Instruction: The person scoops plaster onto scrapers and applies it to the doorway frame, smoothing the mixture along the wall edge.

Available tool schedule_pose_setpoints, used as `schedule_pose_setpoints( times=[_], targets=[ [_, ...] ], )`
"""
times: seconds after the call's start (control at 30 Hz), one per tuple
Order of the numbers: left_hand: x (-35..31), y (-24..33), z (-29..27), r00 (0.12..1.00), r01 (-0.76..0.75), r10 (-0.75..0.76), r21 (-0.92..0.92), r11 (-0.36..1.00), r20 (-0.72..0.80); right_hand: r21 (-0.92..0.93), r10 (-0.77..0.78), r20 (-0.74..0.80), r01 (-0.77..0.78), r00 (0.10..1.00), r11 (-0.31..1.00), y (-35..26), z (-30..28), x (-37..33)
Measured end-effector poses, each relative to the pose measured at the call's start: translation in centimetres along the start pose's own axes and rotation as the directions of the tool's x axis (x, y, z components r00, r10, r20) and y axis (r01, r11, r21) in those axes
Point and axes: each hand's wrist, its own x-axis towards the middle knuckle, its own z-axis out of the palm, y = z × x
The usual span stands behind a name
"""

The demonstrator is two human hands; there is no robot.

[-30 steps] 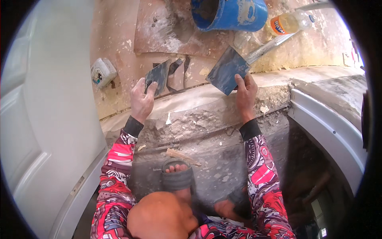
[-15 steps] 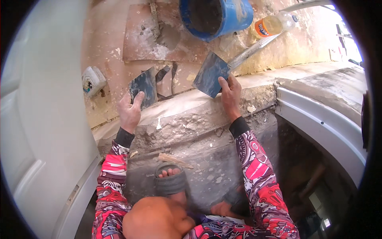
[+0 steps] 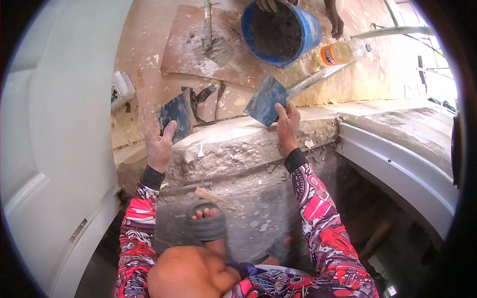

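Note:
My left hand [image 3: 160, 148] is closed round the lower edge of a flat, dark blue spreader [image 3: 176, 115], its thumb lying on the face. A second square blue-grey spreader [image 3: 267, 101], smeared with pale residue, is pinched at its lower right edge by my right hand [image 3: 287, 127]. Both plates are held tilted and apart, above the edge of a rough concrete step [image 3: 238, 152]. Between them, torn dark strips [image 3: 204, 94] lie on the ledge floor.
Beyond stands a blue bucket [image 3: 311, 31] of grey mix, another person's hand [image 3: 270, 4] at its rim. Nearby are a bottle [image 3: 342, 52] of yellowish liquid, a mortar-stained board [image 3: 181, 47], a stick [image 3: 207, 22] and a white container [image 3: 121, 90]. A white door [image 3: 59, 119] borders the left.
Another person's hands have come into view at the bucket, which appears more upright and farther right. The view has shifted a little; my hands keep hold of both spreaders.

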Motion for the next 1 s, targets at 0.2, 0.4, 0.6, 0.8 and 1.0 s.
schedule_pose_setpoints(
  times=[0.2, 0.4, 0.6, 0.8, 1.0],
  targets=[
    [-1.2, -1.4, -1.5, 0.997, 0.051, -0.053, 0.036, 0.998, 0.057, 0.071, -0.029, -0.006, 0.029, 1.0, 0.997, 1.2, 0.5, 0.3],
    [-2.0, -0.9, -1.6, 0.998, 0.045, -0.046, 0.043, 0.998, 0.03, 0.003, -0.033, -0.003, 0.033, 0.999, 0.999, 0.6, 0.1, 0.2],
    [-2.0, -0.7, -1.6, 0.997, 0.079, -0.078, -0.025, 0.997, 0.015, 0.043, -0.053, -0.014, 0.053, 0.999, 0.998, 2.1, 0.0, 0.7],
    [-1.8, -0.1, -1.3, 0.998, 0.058, -0.059, 0.034, 0.998, 0.03, 0.003, -0.031, -0.006, 0.031, 0.999, 1.0, 1.3, 0.0, 0.2],
    [-1.9, -0.3, -0.8, 0.998, 0.045, -0.047, 0.04, 0.998, 0.045, -0.015, -0.063, -0.019, 0.062, 0.998, 0.998, 1.0, 0.0, 0.4]
  ],
)
